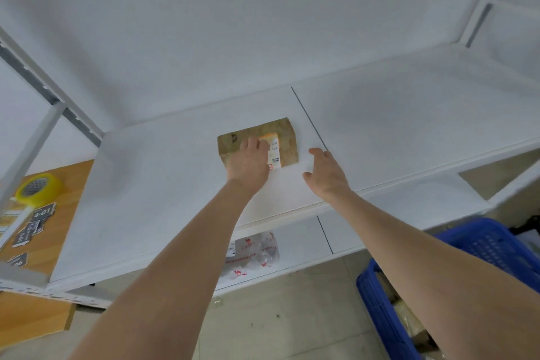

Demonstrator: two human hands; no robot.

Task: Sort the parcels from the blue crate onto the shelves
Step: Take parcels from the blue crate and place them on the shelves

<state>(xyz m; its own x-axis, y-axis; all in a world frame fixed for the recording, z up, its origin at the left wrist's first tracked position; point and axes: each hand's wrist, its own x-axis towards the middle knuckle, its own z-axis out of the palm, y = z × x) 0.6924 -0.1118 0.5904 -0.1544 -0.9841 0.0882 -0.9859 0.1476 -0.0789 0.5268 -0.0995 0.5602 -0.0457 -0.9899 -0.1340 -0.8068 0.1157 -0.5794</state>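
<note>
While reaching across the upper shelf [146,184], had the left hand [249,161] laid fingers-down on the brown parcel [287,139], pressing rather than pinching, mid-shelf just left of the seam [309,120]. Had the right hand [327,172] spread and empty, hovering just right of it. Could easily have dragged it toward the near edge by lifting off sloppy, or knocked it across the seam.

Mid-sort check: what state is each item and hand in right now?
Brown parcel: lying flat on the upper shelf, label up.
Left hand: rests on the brown parcel.
Right hand: open, beside the parcel, not touching it.
Bagged parcel: lying on the lower shelf.
Blue crate: right of the shelves, holds parcels.
</note>
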